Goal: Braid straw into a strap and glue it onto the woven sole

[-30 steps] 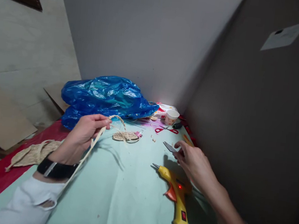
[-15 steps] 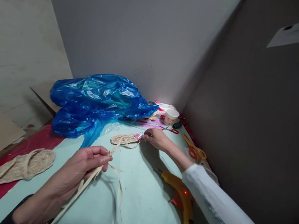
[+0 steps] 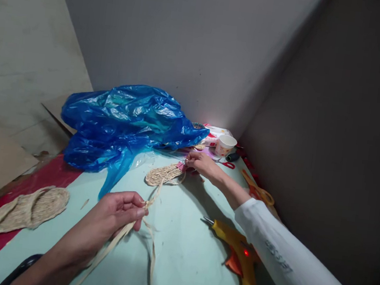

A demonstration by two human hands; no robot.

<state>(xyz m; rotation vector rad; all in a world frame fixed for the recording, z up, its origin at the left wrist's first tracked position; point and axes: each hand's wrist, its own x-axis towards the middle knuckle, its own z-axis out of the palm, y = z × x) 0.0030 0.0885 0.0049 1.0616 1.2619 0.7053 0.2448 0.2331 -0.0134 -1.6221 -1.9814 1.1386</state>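
Observation:
My left hand [image 3: 117,212] is closed in a pinch on a pale braided straw cord [image 3: 153,198]. The cord runs up to a small oval woven straw piece [image 3: 165,174] lying on the pale green table cover [image 3: 177,247]. My right hand [image 3: 201,164] reaches across to the far end of that woven piece, fingers closed at a pink clip [image 3: 180,165] on its edge. Loose cord ends trail down below my left hand toward me.
A crumpled blue plastic bag [image 3: 123,122] lies at the back left. A yellow glue gun [image 3: 241,262] with a red light lies at the right. A finished woven sole [image 3: 25,209] rests at the left. A paper cup [image 3: 225,145], red scissors [image 3: 227,164] and orange scissors [image 3: 258,190] sit by the walls.
My right hand left the table beside the glue gun and reached forward to the pink clip on the woven piece. My left hand lowered toward me with the cord.

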